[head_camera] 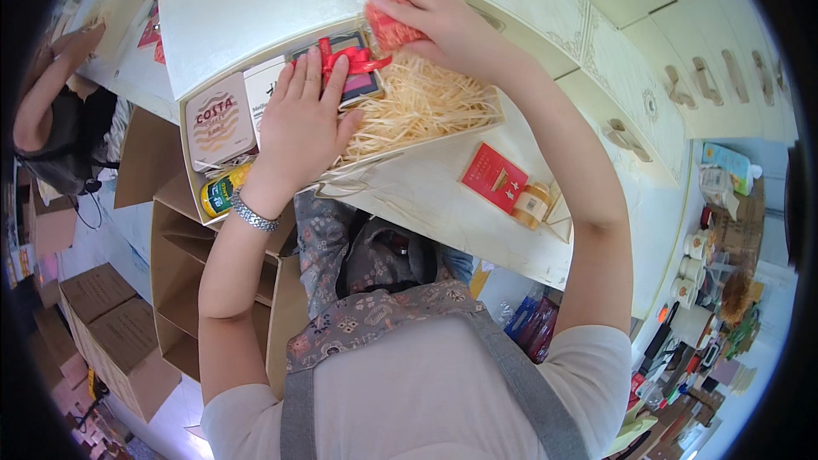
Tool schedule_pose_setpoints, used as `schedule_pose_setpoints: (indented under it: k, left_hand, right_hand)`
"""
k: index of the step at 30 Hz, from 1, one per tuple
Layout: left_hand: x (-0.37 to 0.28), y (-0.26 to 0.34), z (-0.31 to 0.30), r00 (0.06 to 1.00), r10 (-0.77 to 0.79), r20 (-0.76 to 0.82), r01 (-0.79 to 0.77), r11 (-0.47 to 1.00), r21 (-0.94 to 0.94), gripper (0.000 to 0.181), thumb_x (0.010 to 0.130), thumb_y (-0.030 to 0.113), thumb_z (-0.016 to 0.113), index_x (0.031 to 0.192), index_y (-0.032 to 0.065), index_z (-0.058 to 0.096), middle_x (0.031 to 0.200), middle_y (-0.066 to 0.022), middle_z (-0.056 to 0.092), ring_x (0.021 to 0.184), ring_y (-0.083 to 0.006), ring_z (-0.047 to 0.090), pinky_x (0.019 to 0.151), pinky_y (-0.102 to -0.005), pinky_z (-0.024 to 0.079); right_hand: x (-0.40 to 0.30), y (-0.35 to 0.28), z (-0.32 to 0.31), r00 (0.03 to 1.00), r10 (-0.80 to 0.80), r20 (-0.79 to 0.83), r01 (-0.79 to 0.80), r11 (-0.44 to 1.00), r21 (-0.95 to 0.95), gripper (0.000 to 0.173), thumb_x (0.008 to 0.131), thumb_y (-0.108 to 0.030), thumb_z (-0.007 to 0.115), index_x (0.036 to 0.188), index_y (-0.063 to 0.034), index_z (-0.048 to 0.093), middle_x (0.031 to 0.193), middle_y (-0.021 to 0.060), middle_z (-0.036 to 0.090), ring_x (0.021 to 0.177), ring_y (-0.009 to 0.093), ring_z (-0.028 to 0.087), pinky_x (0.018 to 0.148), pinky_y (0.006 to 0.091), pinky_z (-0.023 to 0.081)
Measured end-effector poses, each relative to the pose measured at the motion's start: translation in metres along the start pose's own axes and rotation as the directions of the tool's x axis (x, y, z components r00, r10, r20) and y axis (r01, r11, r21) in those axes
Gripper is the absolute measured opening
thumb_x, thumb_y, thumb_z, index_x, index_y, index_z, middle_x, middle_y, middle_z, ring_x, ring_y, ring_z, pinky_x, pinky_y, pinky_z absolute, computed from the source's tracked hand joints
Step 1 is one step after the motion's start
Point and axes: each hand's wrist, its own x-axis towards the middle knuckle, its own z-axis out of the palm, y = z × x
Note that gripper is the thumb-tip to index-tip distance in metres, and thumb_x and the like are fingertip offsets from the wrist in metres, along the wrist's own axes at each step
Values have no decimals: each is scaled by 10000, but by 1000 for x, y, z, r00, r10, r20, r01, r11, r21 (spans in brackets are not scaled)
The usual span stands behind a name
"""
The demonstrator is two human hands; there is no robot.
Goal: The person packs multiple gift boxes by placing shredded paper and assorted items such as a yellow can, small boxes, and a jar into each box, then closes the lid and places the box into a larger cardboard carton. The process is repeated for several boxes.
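Note:
My left hand (305,116) lies flat with spread fingers over a white carton (262,86) and beside a red ribbon bow (348,61) on a dark flat box. My right hand (441,29) grips a red wrapped bundle (391,29) at the back of an open gift box (425,147). Pale shredded filler (422,102) fills the box's right part. A Costa-branded box (220,120) and a yellow and green can (223,191) sit at its left end. A red card (494,177) and a small amber jar (532,204) lie on the worktop, right of the box.
Below the worktop's left part stands an open divided cardboard carton (182,281). Closed cartons (115,326) are on the floor at left. Another person's arm (54,83) shows at far left. Drawers with handles line the back. A cluttered shelf (709,294) is at right.

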Motion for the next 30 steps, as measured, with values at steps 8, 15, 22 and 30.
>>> schedule_pose_setpoints:
  k: [8,15,22,30]
  left_hand:
    - [-2,0,4,999,-17,38,18,999,-26,623,957,397,481,1461,48,371,1444,-291,402,1357,-371,400,1156,-437,257]
    - [1,-1,5,998,10,70,-10,1000,10,603,964,354,471,1497,111,328,1490,-273,342,1381,-367,362,1159,-446,248]
    - [3,0,2,989,-14,145,-8,988,153,574,982,400,410,1517,222,305,1540,-174,320,1416,-325,322,1154,-511,212]
    - [6,-3,-20,990,-53,128,31,985,171,557,1001,386,389,1527,235,284,1559,-168,282,1462,-333,210,1164,-529,166]
  right_hand:
    - [-36,10,35,993,84,84,-97,980,172,365,881,-106,621,1245,-86,616,1288,102,571,1192,254,536,994,318,449]
    - [-28,24,56,983,-108,151,82,983,166,365,885,-77,612,1249,-81,622,1307,103,578,1210,279,530,1019,343,443]
    - [-109,-42,-60,806,567,-171,-516,814,265,245,911,-215,631,1127,-125,704,1070,104,694,1079,275,600,930,364,477]
    - [-235,-129,-66,694,694,191,-603,706,-371,720,678,-280,796,1305,-37,537,1135,116,605,1085,297,527,943,450,385]
